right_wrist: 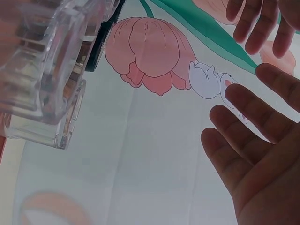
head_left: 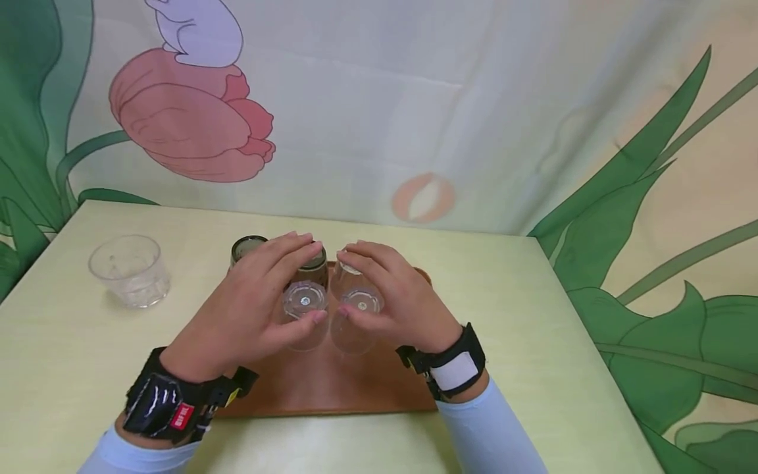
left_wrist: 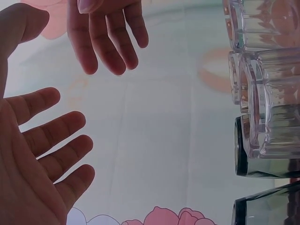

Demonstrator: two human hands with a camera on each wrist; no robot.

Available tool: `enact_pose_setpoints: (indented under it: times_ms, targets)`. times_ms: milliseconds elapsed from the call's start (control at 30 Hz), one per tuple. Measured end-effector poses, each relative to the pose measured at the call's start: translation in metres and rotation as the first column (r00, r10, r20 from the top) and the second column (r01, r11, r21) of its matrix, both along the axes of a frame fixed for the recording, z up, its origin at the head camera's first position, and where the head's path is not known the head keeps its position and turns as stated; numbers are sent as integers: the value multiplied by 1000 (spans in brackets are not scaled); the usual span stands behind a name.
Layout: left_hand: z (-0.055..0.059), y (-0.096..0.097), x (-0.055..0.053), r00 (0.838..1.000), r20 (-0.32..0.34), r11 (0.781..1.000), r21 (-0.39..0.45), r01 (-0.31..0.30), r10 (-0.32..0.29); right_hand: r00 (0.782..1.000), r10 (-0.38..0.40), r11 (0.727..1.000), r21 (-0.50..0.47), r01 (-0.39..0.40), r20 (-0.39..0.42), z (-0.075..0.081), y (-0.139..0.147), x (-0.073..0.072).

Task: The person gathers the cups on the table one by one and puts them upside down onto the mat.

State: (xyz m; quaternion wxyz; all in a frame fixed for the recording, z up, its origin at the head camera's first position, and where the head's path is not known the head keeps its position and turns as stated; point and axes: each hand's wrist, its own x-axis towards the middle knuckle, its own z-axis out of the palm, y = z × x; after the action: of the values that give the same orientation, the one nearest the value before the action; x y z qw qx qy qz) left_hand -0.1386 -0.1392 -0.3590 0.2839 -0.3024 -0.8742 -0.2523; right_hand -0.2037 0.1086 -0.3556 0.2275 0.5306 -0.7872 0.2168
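Several upside-down drinking glasses stand together on a brown tray (head_left: pixel 331 395). Two clear glasses, one at the left (head_left: pixel 304 319) and one at the right (head_left: pixel 355 336), are at the front, with another clear glass partly covered by the right hand. Behind are two dark-tinted glasses, one at the left (head_left: pixel 249 245) and the other (head_left: pixel 318 263) partly hidden by the left hand. My left hand (head_left: pixel 249 303) and right hand (head_left: pixel 403 293) are held over them, fingers extended. Both wrist views show bare palms, apart from the clear glasses (left_wrist: pixel 281 84) and dark glass (left_wrist: pixel 241 145).
A clear glass (head_left: pixel 133 273) stands upright by itself on the pale table (head_left: pixel 503 316), left of the tray. Behind the table hangs a printed cloth (head_left: pixel 367 118) with flowers and leaves.
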Motion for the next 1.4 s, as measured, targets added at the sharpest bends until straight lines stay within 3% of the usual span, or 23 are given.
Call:
enact_pose_setpoints:
  times_ms: [300, 567, 867, 1400]
  targets:
    - [4, 1, -6, 1000, 21, 1000, 9, -1, 1, 1000, 15, 1000, 4, -15, -3, 3, 1, -11]
    - [10, 4, -11, 1000, 12, 1000, -9, 13, -13, 1000, 7, 1000, -4, -7, 19, 4, 4, -9]
    - [10, -3, -7, 999, 26, 999, -22, -28, 28, 999, 31, 1000, -1, -31, 36, 4, -3, -9]
    - [5, 0, -4, 999, 23, 999, -35, -27, 28, 1000, 7, 1000, 8, -8, 27, 1, 1, -6]
